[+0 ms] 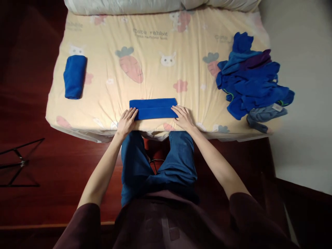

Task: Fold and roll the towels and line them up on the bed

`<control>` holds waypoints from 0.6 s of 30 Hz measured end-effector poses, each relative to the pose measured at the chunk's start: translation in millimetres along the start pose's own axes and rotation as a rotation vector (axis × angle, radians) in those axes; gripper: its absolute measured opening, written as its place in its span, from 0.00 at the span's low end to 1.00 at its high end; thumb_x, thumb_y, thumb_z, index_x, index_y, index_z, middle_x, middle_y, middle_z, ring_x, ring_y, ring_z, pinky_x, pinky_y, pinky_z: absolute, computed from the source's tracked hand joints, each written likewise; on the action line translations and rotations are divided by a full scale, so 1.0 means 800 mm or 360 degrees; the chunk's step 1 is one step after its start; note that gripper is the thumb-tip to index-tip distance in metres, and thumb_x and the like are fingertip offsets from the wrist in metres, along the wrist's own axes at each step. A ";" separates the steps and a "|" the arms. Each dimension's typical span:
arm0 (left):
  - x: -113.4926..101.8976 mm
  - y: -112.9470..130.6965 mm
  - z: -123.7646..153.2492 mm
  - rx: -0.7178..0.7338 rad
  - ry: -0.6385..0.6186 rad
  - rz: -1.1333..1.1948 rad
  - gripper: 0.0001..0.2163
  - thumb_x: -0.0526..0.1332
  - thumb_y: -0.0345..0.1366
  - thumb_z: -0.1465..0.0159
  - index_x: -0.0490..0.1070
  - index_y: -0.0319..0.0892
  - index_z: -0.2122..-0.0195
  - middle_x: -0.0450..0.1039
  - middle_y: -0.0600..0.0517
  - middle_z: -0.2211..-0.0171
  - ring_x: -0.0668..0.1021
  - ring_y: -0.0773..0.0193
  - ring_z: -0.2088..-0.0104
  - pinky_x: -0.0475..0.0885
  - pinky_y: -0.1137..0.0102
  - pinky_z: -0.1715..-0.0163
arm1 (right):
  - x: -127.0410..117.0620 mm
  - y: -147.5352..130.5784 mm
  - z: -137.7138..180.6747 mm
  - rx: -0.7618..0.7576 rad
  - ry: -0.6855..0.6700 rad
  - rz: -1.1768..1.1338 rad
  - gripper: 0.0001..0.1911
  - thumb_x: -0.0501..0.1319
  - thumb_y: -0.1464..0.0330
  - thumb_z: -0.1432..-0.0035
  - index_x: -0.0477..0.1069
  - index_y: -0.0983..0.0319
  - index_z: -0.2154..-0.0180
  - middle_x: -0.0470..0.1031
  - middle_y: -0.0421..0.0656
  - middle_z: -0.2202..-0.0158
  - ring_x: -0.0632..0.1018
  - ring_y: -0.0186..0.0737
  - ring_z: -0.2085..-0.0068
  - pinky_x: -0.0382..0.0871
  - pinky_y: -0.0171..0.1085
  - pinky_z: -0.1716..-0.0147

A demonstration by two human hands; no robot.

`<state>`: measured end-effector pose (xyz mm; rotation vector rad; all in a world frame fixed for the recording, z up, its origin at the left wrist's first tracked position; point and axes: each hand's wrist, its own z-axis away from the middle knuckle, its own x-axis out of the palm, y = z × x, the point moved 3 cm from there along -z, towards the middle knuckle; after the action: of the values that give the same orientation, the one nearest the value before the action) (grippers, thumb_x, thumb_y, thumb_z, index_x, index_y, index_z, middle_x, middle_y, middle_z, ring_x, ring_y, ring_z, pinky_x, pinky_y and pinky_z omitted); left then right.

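Surface materials: matt cloth and glossy flooring.
The folded strip is presenting a matt, smooth cloth face; the blue bundle and the garment pile are showing soft, matt, fleece-like cloth. The printed sheet is displaying matt, lightly wrinkled fabric. The dark red floor is reflecting light from a glossy, wood-like finish. The wall is appearing smooth and matt.

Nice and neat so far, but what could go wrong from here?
Two things, perhaps. The blue cloth lies near the front edge of the bed, so a careless tug from the left hand or right hand might drag it off or loosen its folds. And the loose heap sits by the bed's right side, its grey piece near the corner, where it could slip over.
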<state>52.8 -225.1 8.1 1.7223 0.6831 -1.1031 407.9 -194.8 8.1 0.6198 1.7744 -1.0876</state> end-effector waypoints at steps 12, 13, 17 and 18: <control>-0.027 0.004 0.031 -0.0120 -0.0144 0.0224 0.27 0.54 0.30 0.37 0.69 0.41 0.35 0.72 0.42 0.37 0.72 0.48 0.35 0.65 0.51 0.34 | -0.011 0.022 0.026 0.0193 -0.0052 -0.0309 0.20 0.61 0.72 0.39 0.76 0.56 0.46 0.78 0.48 0.47 0.77 0.53 0.44 0.71 0.53 0.42; -0.027 0.000 0.034 -0.0173 -0.0103 0.0298 0.27 0.54 0.31 0.38 0.70 0.41 0.36 0.74 0.42 0.39 0.73 0.48 0.37 0.67 0.52 0.35 | -0.009 0.025 0.028 0.0283 -0.0029 -0.0351 0.18 0.61 0.69 0.38 0.76 0.57 0.46 0.78 0.49 0.48 0.77 0.53 0.45 0.72 0.52 0.43; -0.024 -0.012 0.031 -0.0467 0.0108 0.0570 0.22 0.56 0.40 0.34 0.70 0.40 0.39 0.78 0.43 0.48 0.80 0.52 0.51 0.74 0.58 0.46 | -0.002 0.027 0.023 0.0578 0.0070 -0.0538 0.15 0.59 0.60 0.33 0.74 0.60 0.50 0.77 0.50 0.54 0.78 0.50 0.50 0.75 0.47 0.49; -0.024 -0.014 0.028 -0.0531 0.0157 0.0629 0.22 0.57 0.43 0.33 0.69 0.40 0.40 0.79 0.44 0.50 0.80 0.54 0.55 0.75 0.60 0.49 | -0.001 0.026 0.020 0.0608 0.0056 -0.0596 0.16 0.57 0.57 0.32 0.73 0.60 0.51 0.77 0.49 0.57 0.78 0.49 0.52 0.75 0.45 0.50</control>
<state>26.9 -240.7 17.1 1.5421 0.5215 -0.5971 431.4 -198.7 -2.3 0.5433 1.7676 -1.7073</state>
